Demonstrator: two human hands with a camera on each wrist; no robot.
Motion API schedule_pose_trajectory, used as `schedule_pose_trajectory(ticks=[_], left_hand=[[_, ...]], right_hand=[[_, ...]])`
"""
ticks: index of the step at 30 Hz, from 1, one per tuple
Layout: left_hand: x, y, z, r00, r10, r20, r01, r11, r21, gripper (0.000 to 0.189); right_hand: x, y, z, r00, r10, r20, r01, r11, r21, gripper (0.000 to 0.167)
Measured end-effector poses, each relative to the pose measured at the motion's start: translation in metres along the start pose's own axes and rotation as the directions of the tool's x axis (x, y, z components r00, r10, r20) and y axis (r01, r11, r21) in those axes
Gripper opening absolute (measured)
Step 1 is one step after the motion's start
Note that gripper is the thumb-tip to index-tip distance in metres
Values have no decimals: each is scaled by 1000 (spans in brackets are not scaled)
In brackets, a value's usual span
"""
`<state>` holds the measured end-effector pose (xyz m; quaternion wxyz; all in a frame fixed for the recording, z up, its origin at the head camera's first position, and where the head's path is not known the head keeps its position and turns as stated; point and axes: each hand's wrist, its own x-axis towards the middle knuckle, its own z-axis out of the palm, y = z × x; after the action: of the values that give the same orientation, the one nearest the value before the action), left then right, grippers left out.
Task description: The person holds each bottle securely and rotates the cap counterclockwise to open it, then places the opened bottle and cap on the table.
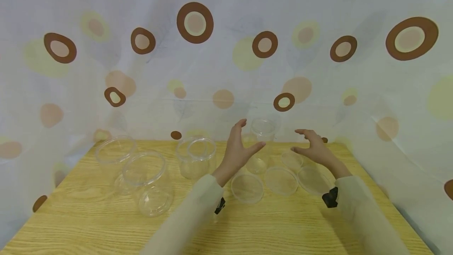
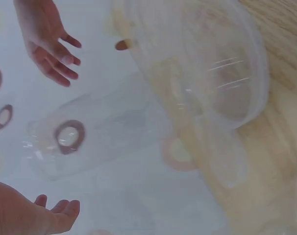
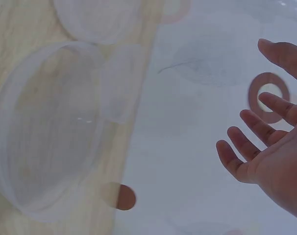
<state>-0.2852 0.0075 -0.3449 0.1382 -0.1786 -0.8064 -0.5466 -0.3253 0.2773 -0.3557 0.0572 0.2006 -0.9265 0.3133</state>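
A tall clear plastic jar (image 1: pixel 263 139) stands at the back of the table, between my two hands. My left hand (image 1: pixel 238 148) is raised beside it, with thumb and fingers spread apart around empty air. On the other side, my right hand (image 1: pixel 315 149) hovers with its thumb apart from the fingers and holds nothing. The left wrist view shows the jar (image 2: pixel 102 134) with both hands off it. Below the hands lie several clear round lids, among them a near lid (image 1: pixel 247 188), a middle lid (image 1: pixel 281 181) and a right lid (image 1: pixel 314 180).
More clear jars stand on the left: a front jar (image 1: pixel 144 169), a jar behind it (image 1: pixel 116 150) and overlapping jars (image 1: pixel 196 160) near the middle. The wooden table (image 1: pixel 88 223) meets a patterned curtain (image 1: pixel 219 70) at its back edge.
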Motion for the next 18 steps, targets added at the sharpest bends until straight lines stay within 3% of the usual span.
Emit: schedule_pose_trajectory(ticks=[6, 12, 15, 18], left_hand=[[-9, 31, -16, 995, 93, 44, -96, 993, 67, 72], [-22, 53, -46, 987, 125, 102, -143, 972, 188, 68], [-29, 59, -65, 982, 141, 122, -172, 939, 297, 67], [-37, 60, -87, 979, 163, 123, -200, 885, 420, 65]], right_hand=[[-4, -22, -12, 998, -47, -35, 47, 999, 2, 60], [-12, -39, -20, 986, -147, -81, 147, 989, -7, 57], [-18, -43, -23, 979, -180, -94, 178, 984, -23, 56], [-24, -44, -25, 972, -204, -115, 197, 978, -71, 56]])
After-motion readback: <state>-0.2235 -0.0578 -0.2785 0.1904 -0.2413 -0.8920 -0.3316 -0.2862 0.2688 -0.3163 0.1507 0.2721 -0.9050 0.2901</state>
